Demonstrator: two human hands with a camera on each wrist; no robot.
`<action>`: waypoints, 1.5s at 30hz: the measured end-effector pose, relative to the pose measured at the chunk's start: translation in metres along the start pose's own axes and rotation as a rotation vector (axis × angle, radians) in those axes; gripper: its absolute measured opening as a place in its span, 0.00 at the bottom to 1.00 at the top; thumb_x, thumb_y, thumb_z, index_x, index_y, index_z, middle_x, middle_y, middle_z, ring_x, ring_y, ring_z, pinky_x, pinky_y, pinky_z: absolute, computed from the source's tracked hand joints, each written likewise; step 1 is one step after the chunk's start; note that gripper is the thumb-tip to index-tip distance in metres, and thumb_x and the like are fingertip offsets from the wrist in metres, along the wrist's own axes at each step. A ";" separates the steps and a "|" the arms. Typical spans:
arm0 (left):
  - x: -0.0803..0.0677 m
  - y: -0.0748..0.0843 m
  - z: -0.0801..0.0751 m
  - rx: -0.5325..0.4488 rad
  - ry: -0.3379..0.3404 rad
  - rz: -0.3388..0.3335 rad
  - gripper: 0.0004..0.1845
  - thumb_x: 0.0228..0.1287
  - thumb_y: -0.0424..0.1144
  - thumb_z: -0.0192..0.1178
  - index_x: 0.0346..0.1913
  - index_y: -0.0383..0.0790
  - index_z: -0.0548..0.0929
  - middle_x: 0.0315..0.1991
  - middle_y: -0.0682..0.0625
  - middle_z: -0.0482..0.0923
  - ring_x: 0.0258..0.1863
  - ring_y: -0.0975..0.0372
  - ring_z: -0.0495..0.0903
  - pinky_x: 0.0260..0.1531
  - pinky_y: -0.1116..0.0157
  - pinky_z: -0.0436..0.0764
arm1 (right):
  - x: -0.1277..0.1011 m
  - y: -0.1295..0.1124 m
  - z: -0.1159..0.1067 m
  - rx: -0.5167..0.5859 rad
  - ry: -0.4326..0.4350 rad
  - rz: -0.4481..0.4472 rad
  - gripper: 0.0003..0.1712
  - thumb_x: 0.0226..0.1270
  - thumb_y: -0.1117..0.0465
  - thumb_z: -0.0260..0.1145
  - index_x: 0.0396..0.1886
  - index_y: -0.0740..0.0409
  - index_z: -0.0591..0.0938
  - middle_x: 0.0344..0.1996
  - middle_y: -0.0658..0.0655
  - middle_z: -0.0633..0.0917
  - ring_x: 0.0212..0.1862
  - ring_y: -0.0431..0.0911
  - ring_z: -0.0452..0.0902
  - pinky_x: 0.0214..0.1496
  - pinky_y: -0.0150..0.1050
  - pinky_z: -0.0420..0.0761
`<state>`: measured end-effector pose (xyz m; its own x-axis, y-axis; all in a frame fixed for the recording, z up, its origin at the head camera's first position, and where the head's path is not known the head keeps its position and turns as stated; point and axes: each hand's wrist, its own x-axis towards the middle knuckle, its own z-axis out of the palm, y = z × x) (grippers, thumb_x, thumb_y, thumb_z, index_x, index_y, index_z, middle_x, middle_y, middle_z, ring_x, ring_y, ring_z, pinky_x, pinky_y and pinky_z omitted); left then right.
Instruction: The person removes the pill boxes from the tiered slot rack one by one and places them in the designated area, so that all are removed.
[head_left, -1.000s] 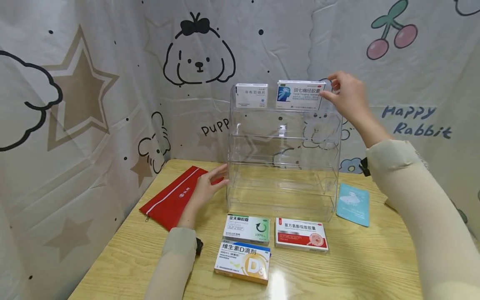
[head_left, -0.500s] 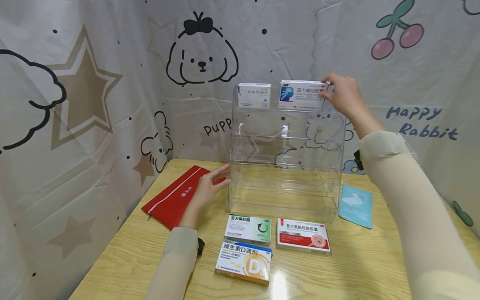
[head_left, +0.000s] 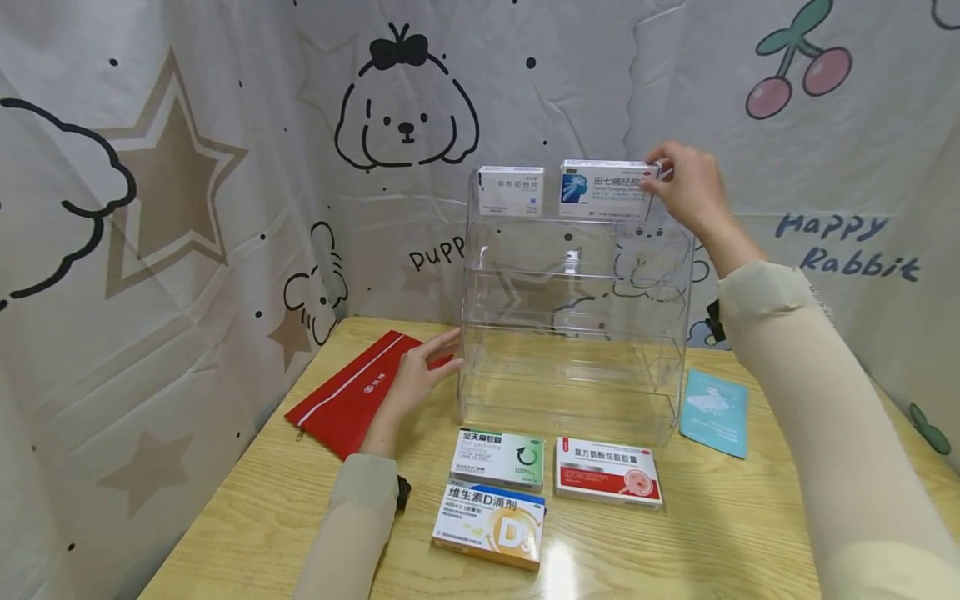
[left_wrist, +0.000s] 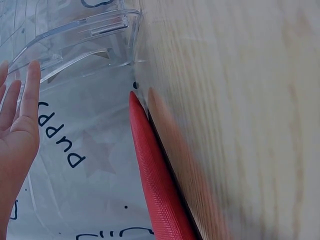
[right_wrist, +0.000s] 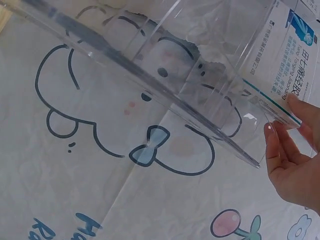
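A clear acrylic shelf rack stands at the back of the wooden table. Two medicine boxes sit upright on its top tier, a white one and a blue-and-white one. My right hand pinches the right end of the blue-and-white box; the right wrist view shows the fingertips on the box's edge above the rack. My left hand lies with straight fingers against the rack's lower left side, over a red pouch. In the left wrist view the left hand is flat beside the rack.
Three boxes lie in front of the rack: a green-and-white one, a red-and-white one and a yellow D3 one. A teal packet lies right of the rack. A printed cloth backdrop closes in the back and left.
My right hand's fingers have drawn in onto the right end of the blue-and-white box. My left hand has stayed by the rack's base.
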<state>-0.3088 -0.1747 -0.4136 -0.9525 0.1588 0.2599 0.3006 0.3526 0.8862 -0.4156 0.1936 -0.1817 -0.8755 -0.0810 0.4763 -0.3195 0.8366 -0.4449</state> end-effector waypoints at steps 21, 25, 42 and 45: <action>0.000 -0.002 0.000 -0.002 -0.003 0.005 0.30 0.66 0.33 0.62 0.71 0.44 0.69 0.70 0.43 0.70 0.67 0.50 0.73 0.64 0.52 0.76 | -0.008 -0.016 -0.006 0.056 0.160 -0.142 0.19 0.71 0.64 0.60 0.59 0.65 0.76 0.54 0.69 0.75 0.56 0.60 0.76 0.57 0.54 0.79; -0.001 -0.001 0.000 0.000 -0.005 0.003 0.30 0.66 0.34 0.62 0.71 0.43 0.69 0.70 0.43 0.70 0.67 0.50 0.74 0.63 0.53 0.76 | -0.011 -0.015 -0.008 0.078 0.201 -0.132 0.19 0.71 0.64 0.61 0.58 0.64 0.76 0.53 0.68 0.75 0.55 0.59 0.77 0.56 0.52 0.80; -0.002 0.000 0.001 0.003 -0.010 0.003 0.31 0.66 0.33 0.61 0.72 0.43 0.68 0.70 0.41 0.70 0.67 0.48 0.72 0.64 0.50 0.75 | -0.050 -0.002 -0.010 0.201 0.350 -0.152 0.18 0.68 0.58 0.66 0.55 0.57 0.81 0.43 0.41 0.73 0.45 0.31 0.71 0.50 0.19 0.79; -0.003 0.002 0.000 0.007 -0.007 -0.001 0.31 0.66 0.33 0.62 0.71 0.44 0.68 0.70 0.42 0.70 0.67 0.49 0.73 0.64 0.51 0.75 | -0.064 0.001 -0.010 0.236 0.345 -0.160 0.18 0.66 0.58 0.67 0.54 0.58 0.82 0.41 0.36 0.71 0.43 0.26 0.70 0.46 0.15 0.77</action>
<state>-0.3054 -0.1747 -0.4125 -0.9523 0.1651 0.2566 0.3003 0.3593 0.8836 -0.3561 0.2050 -0.2055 -0.6489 0.0194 0.7606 -0.5505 0.6781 -0.4870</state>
